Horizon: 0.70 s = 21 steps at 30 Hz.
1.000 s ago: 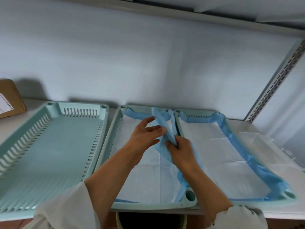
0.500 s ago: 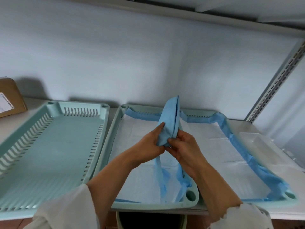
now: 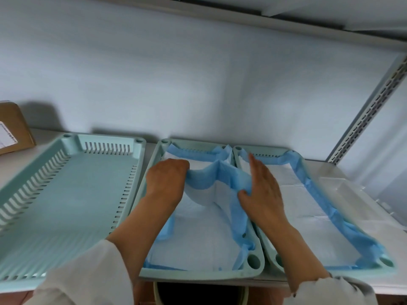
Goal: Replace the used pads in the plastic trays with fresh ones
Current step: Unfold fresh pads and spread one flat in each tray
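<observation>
Clearly the blue-backed pad (image 3: 217, 183) is light, limp and easily creased; it sags in the middle tray (image 3: 199, 275), bunched between both hands. The left hand (image 3: 166, 182) fists its edge at nine o'clock, the right hand (image 3: 262, 190) thumb-pinches it at three; best gripped by its edges.

- The cardboard box (image 3: 15, 126) at the far left carries a white label (image 3: 6, 137) with dark print, too small and blurred to read.
- Nothing else shows any writing.
</observation>
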Motion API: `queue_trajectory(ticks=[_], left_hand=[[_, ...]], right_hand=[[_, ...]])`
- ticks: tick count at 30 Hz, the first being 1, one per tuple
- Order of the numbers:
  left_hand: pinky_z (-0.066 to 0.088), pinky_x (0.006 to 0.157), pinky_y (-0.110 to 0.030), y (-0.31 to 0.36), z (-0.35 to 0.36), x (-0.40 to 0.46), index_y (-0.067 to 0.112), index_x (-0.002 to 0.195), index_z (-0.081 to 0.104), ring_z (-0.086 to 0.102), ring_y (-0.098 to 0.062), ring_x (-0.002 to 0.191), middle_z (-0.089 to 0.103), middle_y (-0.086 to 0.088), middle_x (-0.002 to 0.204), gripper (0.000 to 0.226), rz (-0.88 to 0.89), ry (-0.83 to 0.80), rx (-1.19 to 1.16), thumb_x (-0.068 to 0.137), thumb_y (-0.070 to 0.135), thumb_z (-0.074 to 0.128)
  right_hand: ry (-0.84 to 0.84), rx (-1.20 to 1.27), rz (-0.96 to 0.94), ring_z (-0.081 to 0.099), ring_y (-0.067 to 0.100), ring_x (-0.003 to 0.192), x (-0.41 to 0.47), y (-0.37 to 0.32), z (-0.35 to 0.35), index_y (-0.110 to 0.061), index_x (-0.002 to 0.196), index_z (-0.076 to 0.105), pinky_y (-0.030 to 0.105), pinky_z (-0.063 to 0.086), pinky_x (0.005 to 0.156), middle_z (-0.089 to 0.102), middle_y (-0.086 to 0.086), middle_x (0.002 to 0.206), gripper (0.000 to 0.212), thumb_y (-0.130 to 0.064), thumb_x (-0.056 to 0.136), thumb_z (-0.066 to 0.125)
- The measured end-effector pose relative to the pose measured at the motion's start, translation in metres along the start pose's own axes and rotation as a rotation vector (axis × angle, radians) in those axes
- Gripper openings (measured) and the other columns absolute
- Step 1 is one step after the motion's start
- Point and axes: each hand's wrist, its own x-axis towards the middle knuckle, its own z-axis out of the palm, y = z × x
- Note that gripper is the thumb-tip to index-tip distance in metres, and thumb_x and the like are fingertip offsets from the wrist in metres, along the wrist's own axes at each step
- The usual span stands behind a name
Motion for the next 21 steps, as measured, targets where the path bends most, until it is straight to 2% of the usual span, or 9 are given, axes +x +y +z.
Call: queue_trajectory(ticks=[3,5,7,9,11,12,14,17,21], left_hand=[[0.046,0.081,-0.027,0.012,-0.002,-0.002,0.028,0.114,0.061,0.062,-0.019,0.102,0.065,0.001,0.109,0.028,0.103,0.007,-0.075,0.091,0.014,0.052],[0.046,0.083,-0.025,0.02,-0.003,-0.003,0.03,0.112,0.062,0.061,-0.016,0.1,0.065,0.005,0.11,0.024,0.166,0.003,-0.153,0.092,0.02,0.052],[0.044,0.078,-0.023,0.025,-0.001,-0.005,0.031,0.109,0.061,0.061,-0.013,0.101,0.062,0.01,0.115,0.028,0.251,0.06,-0.229,0.09,0.013,0.05],[0.044,0.078,-0.023,0.027,0.004,-0.006,0.032,0.113,0.058,0.057,-0.012,0.11,0.052,0.013,0.129,0.038,0.321,0.108,-0.304,0.088,0.005,0.049],[0.048,0.081,-0.026,0.029,0.008,-0.004,0.035,0.134,0.044,0.053,-0.016,0.119,0.028,0.009,0.151,0.054,0.333,0.144,-0.338,0.09,0.005,0.051],[0.05,0.081,-0.027,0.029,0.008,-0.002,0.036,0.143,0.032,0.052,-0.018,0.121,0.016,0.005,0.157,0.065,0.313,0.198,-0.348,0.089,0.007,0.055],[0.05,0.088,-0.03,0.029,0.006,0.0,0.031,0.15,0.019,0.049,-0.023,0.128,0.01,-0.004,0.159,0.085,0.263,0.356,-0.388,0.084,0.007,0.066],[0.033,0.113,-0.045,0.027,0.002,0.0,0.027,0.151,0.017,0.028,-0.025,0.142,0.012,-0.005,0.159,0.082,0.175,0.46,-0.548,0.085,0.014,0.064],[0.02,0.118,-0.04,0.026,0.003,0.0,0.031,0.151,-0.001,0.012,-0.021,0.147,0.0,0.0,0.16,0.079,0.001,0.153,-0.6,0.093,0.036,0.052]], right_hand=[[-0.107,0.032,-0.176,0.001,0.011,0.148,-0.006,-0.013,0.019,-0.036,0.151,0.002,0.036,0.003,0.122,0.005,-0.008,0.16,0.077,-0.039,0.092,0.051],[-0.148,0.057,-0.162,0.005,0.01,0.148,-0.009,-0.015,0.03,-0.038,0.15,0.008,0.036,0.007,0.122,0.008,-0.01,0.16,0.074,-0.048,0.091,0.052],[-0.095,0.023,-0.133,0.024,0.011,0.143,-0.01,-0.014,0.033,-0.034,0.143,0.035,0.03,0.021,0.117,0.03,-0.008,0.153,0.056,-0.045,0.092,0.054],[-0.007,0.059,-0.095,0.053,0.011,0.112,-0.006,-0.017,0.029,-0.028,0.108,0.065,0.027,0.039,0.091,0.063,-0.005,0.114,0.02,-0.037,0.092,0.056],[-0.014,0.313,-0.019,0.051,0.011,0.068,-0.002,-0.022,0.025,-0.022,0.067,0.06,0.029,0.036,0.066,0.056,-0.006,0.066,0.024,-0.03,0.09,0.061],[-0.043,0.486,0.044,0.045,0.012,0.059,0.001,-0.024,0.024,-0.013,0.061,0.058,0.03,0.035,0.062,0.05,-0.002,0.058,0.031,-0.027,0.088,0.063],[-0.04,0.867,0.204,0.051,0.017,0.064,0.004,-0.029,0.016,0.004,0.076,0.064,0.033,0.044,0.063,0.053,0.015,0.063,0.03,-0.024,0.088,0.065],[-0.05,1.354,0.453,0.065,0.016,0.079,0.006,-0.027,0.004,-0.008,0.09,0.067,0.025,0.055,0.07,0.07,0.009,0.085,0.015,-0.022,0.091,0.062],[-0.011,1.529,0.604,0.064,0.016,0.08,0.01,-0.015,0.006,-0.011,0.103,0.065,0.025,0.052,0.068,0.068,0.007,0.093,0.017,-0.023,0.092,0.061]])
